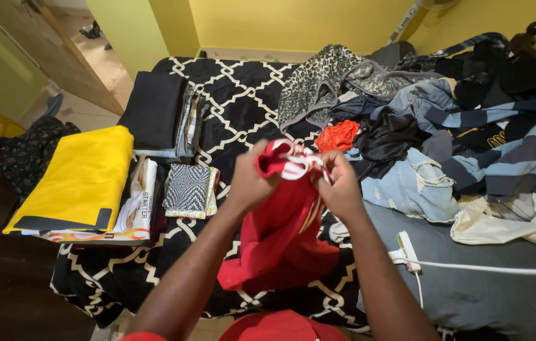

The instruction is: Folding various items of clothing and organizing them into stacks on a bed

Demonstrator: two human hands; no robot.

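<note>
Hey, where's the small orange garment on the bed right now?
In the head view, the orange garment lies right of centre, at the near edge of the unfolded clothes pile, just beyond the right hand.

Both hands grip a red garment (280, 233) with white stripes, held up over a black-and-white patterned bedspread (242, 101). The left hand (249, 183) clutches its bunched upper edge, while the right hand (342, 188) pinches the striped part just beside it. Left of the left hand lie folded piles: a patterned cloth (189, 189), a yellow fabric (81, 180) and a dark stack (154, 110). Right of the right hand sprawls a heap of unfolded clothes (445, 126), with a white power strip (407, 249) just below that hand
</note>
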